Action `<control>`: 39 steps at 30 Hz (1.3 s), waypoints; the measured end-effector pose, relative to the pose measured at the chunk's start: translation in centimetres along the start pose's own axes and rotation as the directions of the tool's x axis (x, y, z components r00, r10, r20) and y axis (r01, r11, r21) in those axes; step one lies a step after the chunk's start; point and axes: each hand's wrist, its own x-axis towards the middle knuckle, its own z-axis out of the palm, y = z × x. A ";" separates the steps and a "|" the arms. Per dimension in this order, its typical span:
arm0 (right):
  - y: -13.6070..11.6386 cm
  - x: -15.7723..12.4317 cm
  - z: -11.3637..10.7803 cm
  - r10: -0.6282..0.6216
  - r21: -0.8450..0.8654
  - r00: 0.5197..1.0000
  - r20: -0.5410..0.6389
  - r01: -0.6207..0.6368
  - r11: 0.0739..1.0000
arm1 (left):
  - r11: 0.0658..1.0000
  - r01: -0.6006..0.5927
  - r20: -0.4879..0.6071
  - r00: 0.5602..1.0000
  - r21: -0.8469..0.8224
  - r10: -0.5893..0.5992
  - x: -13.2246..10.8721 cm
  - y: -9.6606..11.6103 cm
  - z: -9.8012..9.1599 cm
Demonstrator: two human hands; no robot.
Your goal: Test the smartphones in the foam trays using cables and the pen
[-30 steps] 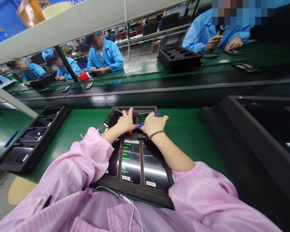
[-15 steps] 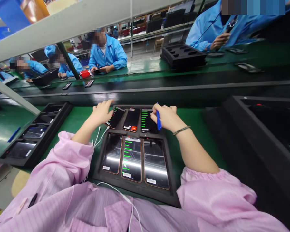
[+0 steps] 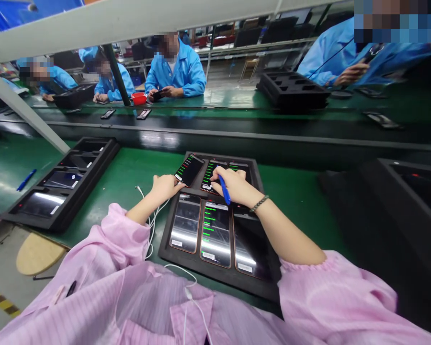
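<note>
Six smartphones lie in a black foam tray (image 3: 165, 254), in two rows. The back-left smartphone (image 3: 189, 169) sits askew, its screen listing green lines and a red one. My left hand (image 3: 164, 188) is closed on that phone's lower left corner. A blue pen (image 3: 224, 189) is held in my right hand (image 3: 235, 184), whose fingertips are over the back-middle smartphone (image 3: 209, 173), partly covering its green list. In the front row, the middle smartphone (image 3: 216, 235) also shows green text; the left smartphone (image 3: 185, 223) and right smartphone (image 3: 249, 242) have dark screens.
White cables (image 3: 153, 223) run beside the tray's left side. Another phone tray (image 3: 62, 215) and a blue pen (image 3: 26, 179) are at left. Black foam trays (image 3: 362, 191) stand at right. Beyond the dark conveyor (image 3: 187, 129), co-workers in blue (image 3: 179, 72) sit behind a metal bar (image 3: 129, 28).
My left hand has gone from beside the askew phone to its lower corner. My right hand, with the pen, has shifted from the back-right to the back-middle phone, which now shows green lines.
</note>
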 end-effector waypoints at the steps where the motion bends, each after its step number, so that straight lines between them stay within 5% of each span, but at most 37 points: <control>1: -0.4 0.3 0.1 0.004 -0.013 1.000 0.004 -0.004 1.000 | 1.000 -0.018 -0.014 1.000 0.022 0.018 0.2 -0.1 0.2; 9: -3.2 2.1 1.1 0.025 -0.099 1.000 0.010 -0.024 0.995 | 0.968 -0.230 -0.064 0.969 0.101 0.237 0.0 -1.9 0.7; 15: -4.0 2.0 2.6 0.015 -0.119 0.999 0.039 -0.010 0.993 | 0.951 -0.289 -0.057 0.954 0.107 0.296 -0.8 -2.6 0.9; 22: -4.4 3.0 4.2 0.042 -0.113 0.996 0.074 -0.034 0.993 | 0.985 -0.058 0.030 0.998 0.160 0.054 1.0 -5.1 -0.6; 28: -6.0 2.0 3.8 -0.084 -0.085 0.988 0.130 0.096 0.992 | 0.996 -0.061 0.016 0.998 0.070 0.060 2.3 -5.1 -1.8; 34: -4.8 4.4 3.3 -0.001 -0.115 0.997 0.079 0.011 0.993 | 0.997 -0.074 0.096 0.992 -0.024 0.076 3.3 -3.9 -4.2; 39: -5.9 2.3 4.6 -0.110 -0.075 0.989 0.103 0.118 0.990 | 0.998 -0.037 0.102 0.994 -0.050 0.041 3.8 -4.5 -5.5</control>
